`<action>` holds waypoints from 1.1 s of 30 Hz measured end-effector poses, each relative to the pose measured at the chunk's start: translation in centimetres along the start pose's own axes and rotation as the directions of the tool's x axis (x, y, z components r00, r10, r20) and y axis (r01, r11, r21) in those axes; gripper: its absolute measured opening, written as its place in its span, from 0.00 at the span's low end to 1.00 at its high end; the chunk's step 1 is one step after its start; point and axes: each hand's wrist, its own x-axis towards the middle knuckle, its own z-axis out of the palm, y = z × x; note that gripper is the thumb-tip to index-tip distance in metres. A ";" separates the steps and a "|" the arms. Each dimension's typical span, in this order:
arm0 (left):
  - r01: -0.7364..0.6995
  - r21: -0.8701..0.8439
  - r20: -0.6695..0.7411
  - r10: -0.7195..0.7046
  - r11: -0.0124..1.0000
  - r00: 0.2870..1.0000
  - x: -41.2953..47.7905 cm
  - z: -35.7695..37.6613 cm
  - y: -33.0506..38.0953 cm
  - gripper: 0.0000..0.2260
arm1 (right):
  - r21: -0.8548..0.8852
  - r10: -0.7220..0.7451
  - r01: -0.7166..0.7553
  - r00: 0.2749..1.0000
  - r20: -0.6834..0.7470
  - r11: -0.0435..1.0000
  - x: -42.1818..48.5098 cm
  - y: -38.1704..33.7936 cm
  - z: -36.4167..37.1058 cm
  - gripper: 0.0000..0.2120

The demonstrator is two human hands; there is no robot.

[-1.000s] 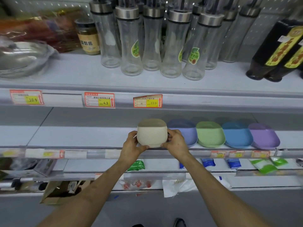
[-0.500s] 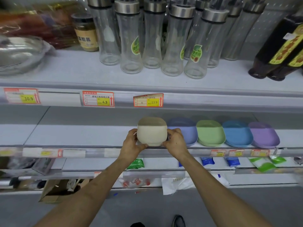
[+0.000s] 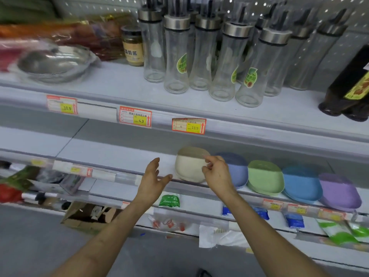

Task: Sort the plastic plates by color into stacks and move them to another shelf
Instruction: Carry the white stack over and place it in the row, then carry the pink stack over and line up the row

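Two hands reach toward the middle shelf, and the fingers of neither hold anything. On the left hand the fingers are straight and spread wide, in the air just left of the cream plate and apart from it. On the right hand the fingers are loosely curled, narrow, right at that plate's right rim. Blur hides whether they touch it, and they close round nothing I can make out.

The cream plate sits at the front of the middle shelf, first in a row that runs right: a blue-violet plate partly behind the right hand, then a green plate, a blue plate and a purple plate, each close against the next.

Price tags hang on the edge of the upper shelf. That shelf carries clear glass bottles with metal caps, a small jar, dark bottles at the far right and a wrapped metal lid at the left.

Below the plates, a lower shelf holds a green packet and blue packets, and a cardboard box stands open beneath it
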 end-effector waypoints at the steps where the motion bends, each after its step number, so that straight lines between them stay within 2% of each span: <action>1: 0.000 -0.007 -0.040 -0.001 1.000 0.999 -0.7 -0.6 -0.1 0.34 | 0.007 -0.047 0.047 0.998 0.041 0.999 0.3 -0.8 0.2 0.17; 3: 0.015 -0.008 -0.139 -0.016 1.000 0.990 -2.3 -1.8 -0.1 0.33 | 0.025 -0.157 0.155 0.978 0.136 0.988 0.7 -2.6 1.1 0.17; 6: 0.009 0.004 -0.316 -0.007 1.000 0.949 -5.8 -3.4 0.5 0.31 | 0.102 -0.310 0.293 0.908 0.282 0.951 -0.2 -5.9 2.1 0.17; 10: 0.032 0.031 -0.521 -0.011 0.999 0.853 -11.9 -5.1 1.9 0.28 | 0.237 -0.508 0.450 0.749 0.425 0.861 -2.7 -9.9 3.5 0.16; 13: 0.070 0.050 -0.667 -0.019 0.996 0.745 -17.8 -6.5 2.5 0.27 | 0.329 -0.627 0.539 0.601 0.495 0.776 -5.9 -13.4 4.7 0.15; 16: 0.124 0.042 -0.793 -0.043 0.991 0.608 -24.6 -7.8 3.2 0.26 | 0.421 -0.720 0.596 0.454 0.525 0.683 -11.0 -17.7 5.8 0.16; 19: 0.180 0.032 -0.891 -0.053 0.983 0.451 -32.1 -9.7 3.8 0.26 | 0.557 -0.819 0.621 0.277 0.502 0.552 -17.4 -22.1 6.9 0.15; 23: 0.287 0.005 -0.978 -0.054 0.958 0.200 -43.3 -11.9 4.3 0.26 | 0.697 -0.894 0.617 0.025 0.447 0.365 -27.6 -27.3 7.2 0.15; 25: 0.376 -0.008 -0.997 -0.034 0.927 0.063 -49.5 -12.4 4.8 0.26 | 0.766 -0.904 0.574 -0.099 0.416 0.290 -33.4 -29.6 7.1 0.14; 29: 0.543 -0.099 -0.985 -0.004 0.834 -0.174 -62.4 -12.1 6.4 0.25 | 0.883 -0.893 0.431 -0.300 0.336 0.187 -46.3 -32.7 6.6 0.14; 33: 0.622 -0.203 -0.918 0.074 0.757 -0.390 -74.5 -10.1 8.7 0.24 | 0.960 -0.856 0.248 -0.460 0.238 0.134 -58.7 -33.3 4.4 0.15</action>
